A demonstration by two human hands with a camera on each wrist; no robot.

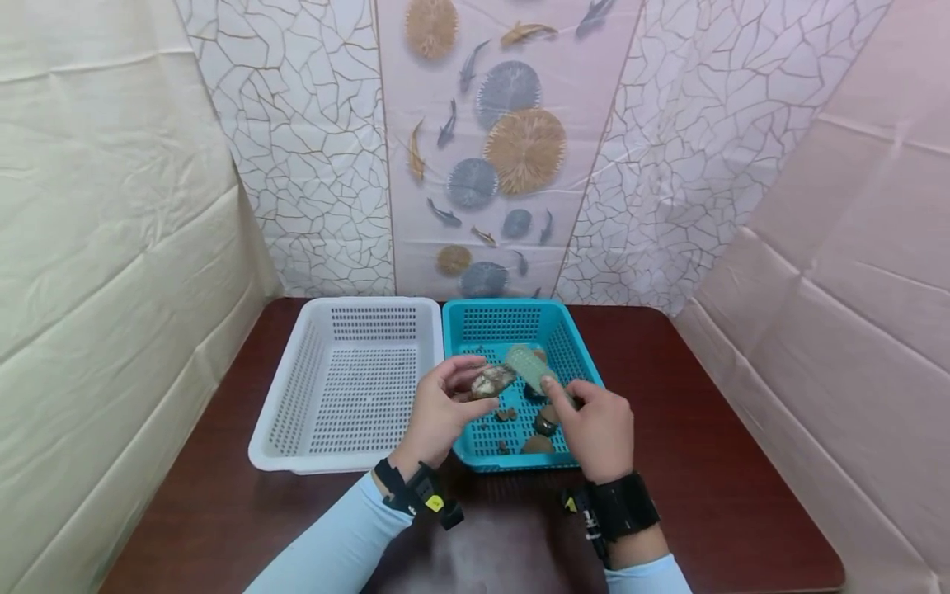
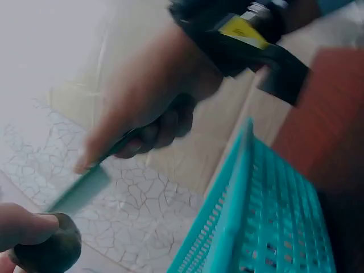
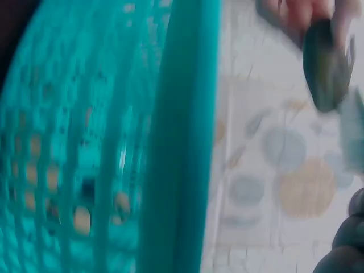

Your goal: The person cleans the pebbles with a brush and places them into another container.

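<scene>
Over the teal basket (image 1: 512,464), my left hand (image 1: 436,404) holds a dark oval object (image 1: 491,382) between thumb and fingers. Its face looks patchy and glossy in the head view; the left wrist view shows a rounded dark end. Gripped in my right hand (image 1: 601,425), a pale green flat tool (image 1: 529,368) points left with its broad end close beside the object. The right thumb lies along the tool, and the left wrist view shows the other fingers curled around its dark handle (image 2: 133,132). In the right wrist view, the dark object (image 3: 325,65) overlaps the tool's pale end.
Inside the teal basket lie brown rounded pieces (image 1: 538,445), a dark glossy piece (image 1: 545,426) and small brown fragments (image 1: 506,414). A white basket (image 1: 273,417) stands directly left of it. Both rest on a dark red-brown table (image 1: 705,462), with fabric-covered walls (image 1: 839,272) around it.
</scene>
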